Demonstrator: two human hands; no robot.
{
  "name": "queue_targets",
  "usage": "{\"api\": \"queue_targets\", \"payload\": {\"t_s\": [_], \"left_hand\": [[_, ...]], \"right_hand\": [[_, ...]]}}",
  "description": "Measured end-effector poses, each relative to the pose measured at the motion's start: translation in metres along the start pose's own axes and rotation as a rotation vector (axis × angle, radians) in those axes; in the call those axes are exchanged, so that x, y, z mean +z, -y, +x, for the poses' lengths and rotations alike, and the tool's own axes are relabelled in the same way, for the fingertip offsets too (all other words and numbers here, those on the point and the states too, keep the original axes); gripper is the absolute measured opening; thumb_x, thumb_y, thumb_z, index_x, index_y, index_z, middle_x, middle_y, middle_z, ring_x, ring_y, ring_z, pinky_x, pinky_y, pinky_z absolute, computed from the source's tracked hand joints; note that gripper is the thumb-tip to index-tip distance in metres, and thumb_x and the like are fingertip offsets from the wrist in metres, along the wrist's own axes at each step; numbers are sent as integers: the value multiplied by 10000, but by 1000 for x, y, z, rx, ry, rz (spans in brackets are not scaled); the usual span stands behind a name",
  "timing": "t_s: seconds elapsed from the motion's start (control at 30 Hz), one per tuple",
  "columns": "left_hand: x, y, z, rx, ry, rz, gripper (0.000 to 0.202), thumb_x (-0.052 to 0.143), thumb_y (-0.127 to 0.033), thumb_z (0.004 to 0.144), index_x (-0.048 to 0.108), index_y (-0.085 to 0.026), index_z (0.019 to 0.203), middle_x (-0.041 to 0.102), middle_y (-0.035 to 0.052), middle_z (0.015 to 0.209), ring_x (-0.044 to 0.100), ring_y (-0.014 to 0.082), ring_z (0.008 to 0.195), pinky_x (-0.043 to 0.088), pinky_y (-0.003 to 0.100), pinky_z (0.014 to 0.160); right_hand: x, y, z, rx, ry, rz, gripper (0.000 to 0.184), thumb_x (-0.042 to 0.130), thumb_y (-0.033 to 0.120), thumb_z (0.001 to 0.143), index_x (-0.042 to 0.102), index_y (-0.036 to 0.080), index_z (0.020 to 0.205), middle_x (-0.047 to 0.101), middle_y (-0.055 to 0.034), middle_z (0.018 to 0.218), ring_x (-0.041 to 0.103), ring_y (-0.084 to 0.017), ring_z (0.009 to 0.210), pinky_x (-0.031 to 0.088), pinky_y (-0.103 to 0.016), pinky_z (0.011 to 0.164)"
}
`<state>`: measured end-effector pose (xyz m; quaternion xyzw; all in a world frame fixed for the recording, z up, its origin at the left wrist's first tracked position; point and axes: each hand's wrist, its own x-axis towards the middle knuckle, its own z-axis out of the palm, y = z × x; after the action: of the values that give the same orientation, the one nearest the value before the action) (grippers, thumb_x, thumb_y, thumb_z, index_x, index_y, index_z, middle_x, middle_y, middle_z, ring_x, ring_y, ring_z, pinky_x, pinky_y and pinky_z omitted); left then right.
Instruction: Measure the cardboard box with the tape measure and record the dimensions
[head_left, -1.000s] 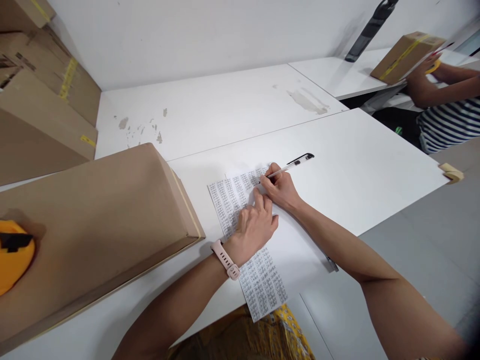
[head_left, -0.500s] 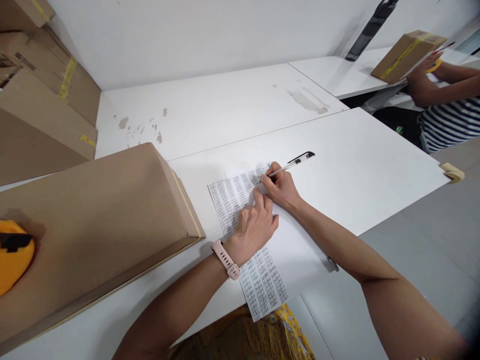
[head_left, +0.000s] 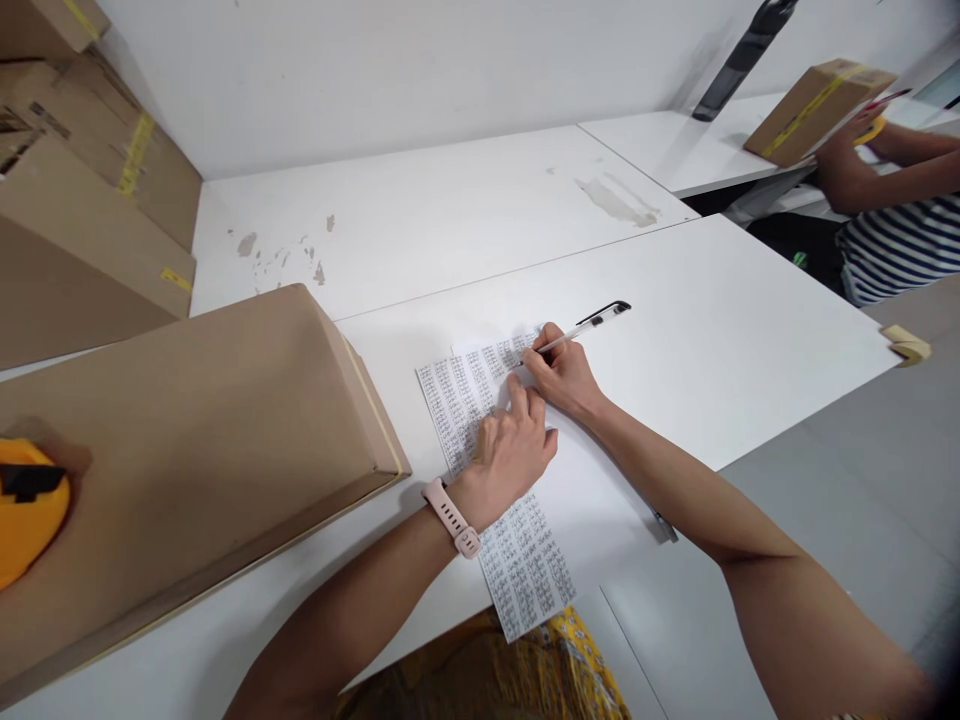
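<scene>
My right hand (head_left: 564, 373) is closed around a pen (head_left: 592, 322) with a clear barrel and a black clip. The pen's tip meets a sheet of paper (head_left: 529, 565) near its far end. Columns of small handwriting fill much of the sheet, while its right part is blank. Lying flat over the writing, my left hand (head_left: 511, 448) has its fingers stretched out, the index fingertip close to the pen tip. A pale pink watch band circles the left wrist. Under my right forearm, a thin grey rod-like thing (head_left: 664, 527) shows its end at the paper's edge.
A large cardboard box (head_left: 187, 430) with an orange-and-black object (head_left: 30, 512) on it stands at my left. More boxes (head_left: 90, 200) are stacked behind. At the far right are a dark bottle (head_left: 742, 60), a taped box (head_left: 817, 112) and another person's arms (head_left: 892, 170).
My hands, the pen and the paper look almost unmoved. At the far right, the other person's hand and the red item in it have shifted slightly.
</scene>
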<state>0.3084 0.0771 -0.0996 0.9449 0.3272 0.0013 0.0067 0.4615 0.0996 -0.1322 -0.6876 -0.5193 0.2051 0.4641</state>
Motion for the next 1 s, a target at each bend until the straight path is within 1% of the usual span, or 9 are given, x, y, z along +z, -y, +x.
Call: {"api": "queue_targets", "payload": {"t_s": [0.13,0.27,0.43,0.67,0.8,1.0], "left_hand": [[-2,1,0,3,18,-14,582,425,-431,1035,476,-27,1451,459,306,1521,731,228,727,573,319,555],[-6,1,-1,3,42,-16,572,421,-431,1039,479,-36,1448,449,305,1530,737,228,746,583,317,578],[-7,1,-1,3,47,-14,564,421,-431,1041,481,-43,1447,445,301,1535,741,226,749,591,317,594],[-6,1,0,13,48,-13,585,435,-431,1035,478,-11,1440,448,316,1527,738,227,716,586,318,553],[-6,1,-1,9,13,-4,575,433,-433,1035,492,-16,1426,447,312,1530,734,215,711,580,309,552],[-7,1,0,5,59,-18,573,436,-435,1034,486,-33,1440,439,302,1541,736,223,732,584,317,567]], "right_hand": [[0,0,0,12,-9,9,176,557,223,802,404,246,719,357,78,551,344,-117,533,282,-291,527],[-1,1,0,7,0,7,180,557,226,805,402,245,715,362,78,555,350,-118,536,290,-293,529],[0,0,1,-2,2,8,172,549,219,806,404,244,717,366,79,555,354,-118,537,294,-294,531],[0,1,1,22,-25,10,170,553,209,786,406,245,707,362,74,550,344,-119,537,271,-295,524],[-1,2,1,12,-22,7,177,555,214,789,405,245,702,361,73,549,341,-117,533,275,-294,521],[-1,1,1,27,-29,10,171,554,211,787,406,244,708,359,73,546,343,-117,530,277,-291,519]]}}
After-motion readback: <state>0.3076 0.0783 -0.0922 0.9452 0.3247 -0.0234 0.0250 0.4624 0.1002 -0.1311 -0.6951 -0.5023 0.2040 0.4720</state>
